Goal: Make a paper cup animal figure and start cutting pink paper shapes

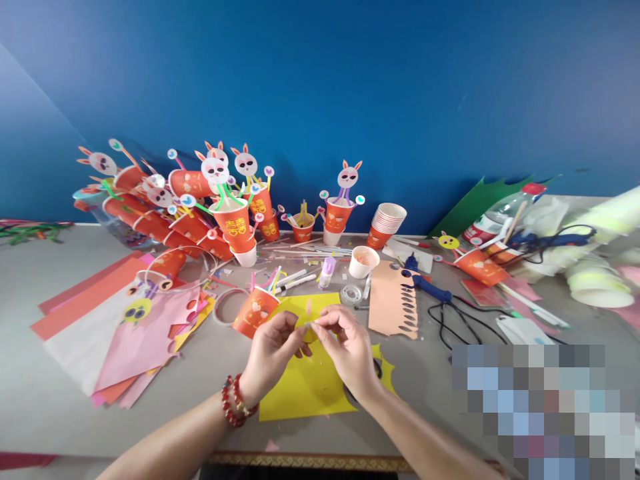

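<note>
Above a yellow paper sheet (295,393), my left hand (273,347) pinches a small yellow paper circle (309,335). The thumb and fingertips of my right hand (347,347) close on the same circle near its top edge. A pointed peach paper ear (309,307) sticks up between my fingertips; whether it is glued down or only held there, I cannot tell. Black-handled scissors (379,368) lie partly hidden beneath my right wrist. Just left of the hands, an orange paper cup (255,312) lies tilted with coloured sticks in it.
Peach paper with cut-outs (386,300), a glue stick (327,272), clear tape (351,295) and a white cup (364,261) lie beyond my hands. A blue glue gun (433,288) trails its cord at right. Rabbit-faced cups (235,220) crowd the back left; coloured paper (90,327) lies left.
</note>
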The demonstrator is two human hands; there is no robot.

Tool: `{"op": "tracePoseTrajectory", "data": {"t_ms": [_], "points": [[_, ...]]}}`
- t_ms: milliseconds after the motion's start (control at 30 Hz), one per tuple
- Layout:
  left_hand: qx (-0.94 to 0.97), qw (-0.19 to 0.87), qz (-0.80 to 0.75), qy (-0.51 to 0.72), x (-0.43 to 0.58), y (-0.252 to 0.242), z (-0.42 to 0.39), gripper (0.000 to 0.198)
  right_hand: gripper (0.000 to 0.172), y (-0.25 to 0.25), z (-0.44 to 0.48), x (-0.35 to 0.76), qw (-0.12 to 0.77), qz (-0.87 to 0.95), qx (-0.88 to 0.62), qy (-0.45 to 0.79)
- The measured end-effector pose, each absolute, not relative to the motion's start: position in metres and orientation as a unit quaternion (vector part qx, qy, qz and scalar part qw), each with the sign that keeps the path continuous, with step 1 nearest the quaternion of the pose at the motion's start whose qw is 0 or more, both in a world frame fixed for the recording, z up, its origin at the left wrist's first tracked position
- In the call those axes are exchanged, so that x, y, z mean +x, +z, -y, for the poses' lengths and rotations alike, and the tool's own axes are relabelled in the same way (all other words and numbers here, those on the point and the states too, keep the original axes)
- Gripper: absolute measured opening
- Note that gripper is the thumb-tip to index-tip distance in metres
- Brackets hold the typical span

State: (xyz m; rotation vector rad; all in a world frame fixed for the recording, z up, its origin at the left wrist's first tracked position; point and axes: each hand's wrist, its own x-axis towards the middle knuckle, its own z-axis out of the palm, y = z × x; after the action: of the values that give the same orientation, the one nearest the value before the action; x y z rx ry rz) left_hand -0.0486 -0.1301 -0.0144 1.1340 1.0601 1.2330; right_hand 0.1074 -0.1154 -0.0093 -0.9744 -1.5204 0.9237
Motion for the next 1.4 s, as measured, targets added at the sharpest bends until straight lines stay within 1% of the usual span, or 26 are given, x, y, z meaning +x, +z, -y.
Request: {"op": "tracePoseTrajectory", "data": {"t_ms": [100,133,267,367,600,800,833,900,1033,1133,1200,1267,1333,1400], "points": [[0.479,0.543,-0.444,0.528,-0.048,-0.015,0.131,0.029,0.004,-0.014,0.117,0.107,0.532,0.639,-0.412,0.371],[0.481,0.542,-0.444,0.528,-0.048,-0.015,0.131,0.029,0.005,-0.015,0.117,0.106,0.538,0.632,-0.416,0.372],[0.491,0.539,-0.442,0.523,-0.049,-0.016,0.133,0.028,0.030,-0.017,0.118,0.105,0.552,0.600,-0.418,0.400],[0.505,0.530,-0.440,0.521,-0.050,-0.016,0.134,0.027,0.035,-0.016,0.117,0.105,0.548,0.595,-0.413,0.419],[0.509,0.535,-0.438,0.513,-0.051,-0.012,0.134,0.029,0.033,-0.012,0.116,0.106,0.531,0.599,-0.414,0.434],[0.477,0.517,-0.444,0.555,-0.060,-0.005,0.125,0.027,0.024,-0.012,0.108,0.115,0.533,0.597,-0.413,0.434],[0.472,0.507,-0.447,0.566,-0.063,-0.004,0.123,0.026,0.018,-0.013,0.105,0.117,0.519,0.614,-0.420,0.421],[0.462,0.492,-0.454,0.582,-0.067,-0.002,0.121,0.024,0.006,-0.017,0.099,0.119,0.448,0.686,-0.428,0.381],[0.448,0.501,-0.454,0.585,-0.070,-0.004,0.120,0.025,0.009,-0.023,0.097,0.116,0.248,0.832,-0.398,0.296],[0.438,0.511,-0.449,0.587,-0.069,-0.008,0.122,0.025,0.012,-0.026,0.100,0.110,0.165,0.874,-0.393,0.231],[0.442,0.511,-0.445,0.588,-0.069,-0.010,0.123,0.024,0.014,-0.028,0.102,0.106,0.141,0.886,-0.396,0.197],[0.451,0.513,-0.443,0.582,-0.068,-0.009,0.125,0.023,0.015,-0.029,0.102,0.105,0.142,0.890,-0.394,0.182],[0.458,0.519,-0.441,0.571,-0.068,-0.007,0.126,0.023,0.014,-0.029,0.102,0.106,0.175,0.880,-0.395,0.195],[0.458,0.528,-0.438,0.566,-0.068,-0.006,0.127,0.025,0.010,-0.024,0.101,0.108,0.247,0.852,-0.404,0.222]]}}
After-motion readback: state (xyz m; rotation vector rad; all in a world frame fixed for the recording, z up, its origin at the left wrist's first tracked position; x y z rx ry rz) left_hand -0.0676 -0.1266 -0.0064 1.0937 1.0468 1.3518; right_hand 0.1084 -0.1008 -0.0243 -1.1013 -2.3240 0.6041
